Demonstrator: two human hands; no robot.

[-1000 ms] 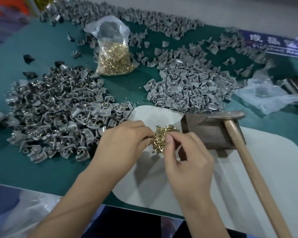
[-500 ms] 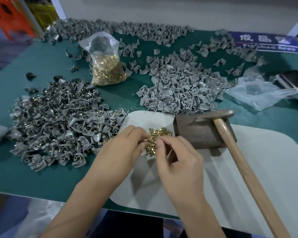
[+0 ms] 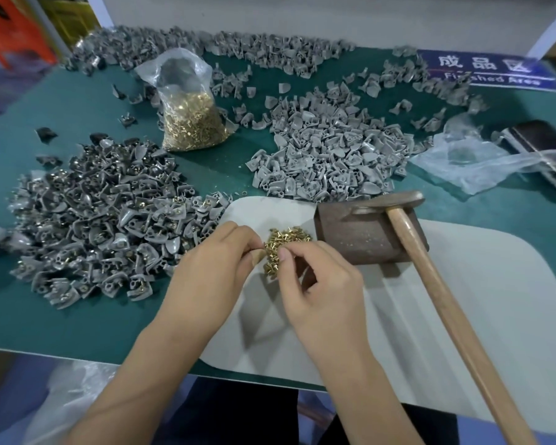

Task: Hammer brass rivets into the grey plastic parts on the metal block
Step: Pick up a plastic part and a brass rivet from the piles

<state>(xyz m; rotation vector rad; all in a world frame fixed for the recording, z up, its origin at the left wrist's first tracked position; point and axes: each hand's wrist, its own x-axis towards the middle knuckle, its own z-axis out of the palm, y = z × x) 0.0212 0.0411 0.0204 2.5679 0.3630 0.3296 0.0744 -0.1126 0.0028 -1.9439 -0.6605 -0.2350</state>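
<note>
Grey plastic parts, riveted pile (image 3: pixel 93 226): table, 9 o'clock of the hands.
Left hand (image 3: pixel 211 268): fingertips pinched at the rivet heap; held item cannot be made out.
Brass rivets (image 3: pixel 284 248): loose heap between both hands' fingertips, 12 o'clock.
Right hand (image 3: pixel 318 284): pinching among rivets; nearer the block.
Metal block (image 3: pixel 366 232): 2 o'clock of right hand; hammer (image 3: pixel 430 284) rests across it, handle toward 5 o'clock.

1. Lighting: even, moderately bright, from overhead.
2. Shadows: soft, falling beneath both hands onto the white mat (image 3: pixel 463 300).
3. Glare: mild sheen on the clear bag (image 3: pixel 469 162).
4. Distortion: wide-angle bending along the tabletop (image 3: pixel 77 316) edges.
5. Focus: corners blurred; centre reasonably sharp.
</note>
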